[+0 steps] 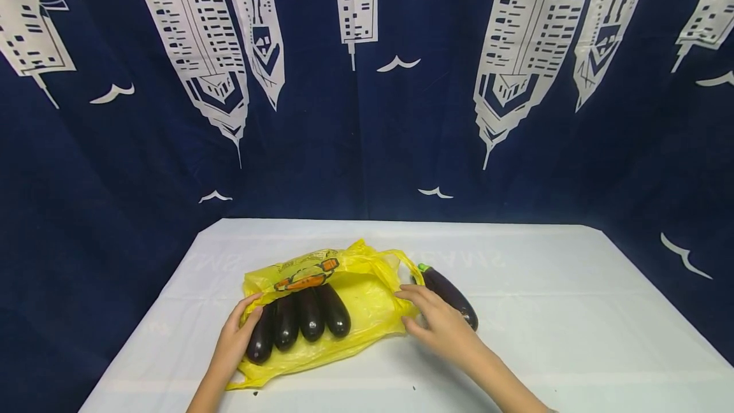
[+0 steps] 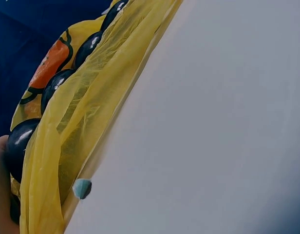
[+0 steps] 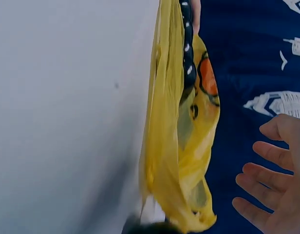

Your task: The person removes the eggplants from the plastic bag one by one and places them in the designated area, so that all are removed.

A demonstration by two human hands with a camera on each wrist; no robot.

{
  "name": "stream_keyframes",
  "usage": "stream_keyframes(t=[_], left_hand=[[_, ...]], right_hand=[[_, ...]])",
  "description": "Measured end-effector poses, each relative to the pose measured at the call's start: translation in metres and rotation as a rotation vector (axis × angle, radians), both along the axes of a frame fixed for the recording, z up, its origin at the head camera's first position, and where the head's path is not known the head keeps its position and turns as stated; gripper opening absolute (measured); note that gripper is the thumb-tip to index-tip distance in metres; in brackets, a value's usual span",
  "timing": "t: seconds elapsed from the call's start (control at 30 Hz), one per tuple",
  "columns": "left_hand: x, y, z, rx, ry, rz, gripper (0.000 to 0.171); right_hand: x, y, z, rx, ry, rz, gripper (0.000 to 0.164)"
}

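A yellow plastic bag (image 1: 373,301) lies on its side, its mouth toward me. Inside, several dark eggplants (image 1: 311,316) lie side by side, rounded ends facing out. My left hand (image 1: 229,340) is at the bag's left edge, fingers reaching over the upper rim and thumb beside the leftmost eggplant (image 2: 22,146). Most of that hand is out of the left wrist view. My right hand (image 1: 444,330) is at the bag's right side near a handle loop, its fingers spread apart in the right wrist view. Another eggplant (image 1: 450,295) with a green stem end lies behind it, outside the bag.
A white cloth covers the table (image 1: 562,311). Behind it hangs a dark blue curtain (image 1: 361,145) with white building and bird prints. Small dark specks lie on the cloth near the bag's front edge.
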State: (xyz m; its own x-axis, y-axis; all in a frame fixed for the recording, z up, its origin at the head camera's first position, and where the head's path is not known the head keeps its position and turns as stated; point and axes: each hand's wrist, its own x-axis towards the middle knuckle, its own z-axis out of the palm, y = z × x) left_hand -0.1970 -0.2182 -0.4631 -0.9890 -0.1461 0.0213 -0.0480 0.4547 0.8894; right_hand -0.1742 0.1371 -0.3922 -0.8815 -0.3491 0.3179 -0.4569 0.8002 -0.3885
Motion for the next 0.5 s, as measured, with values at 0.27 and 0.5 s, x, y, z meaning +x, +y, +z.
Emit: stream_keyframes(t=[0.27, 0.5], left_hand=[[0.0, 0.001, 0.001, 0.0, 0.009, -0.002, 0.053], [0.0, 0.001, 0.001, 0.003, 0.012, 0.0, 0.053]], right_hand=[[-0.011, -0.025, -0.004, -0.035, -0.078, 0.089, 0.04], [-0.02, -0.045, -0.009, -0.009, -0.09, 0.16, 0.043]])
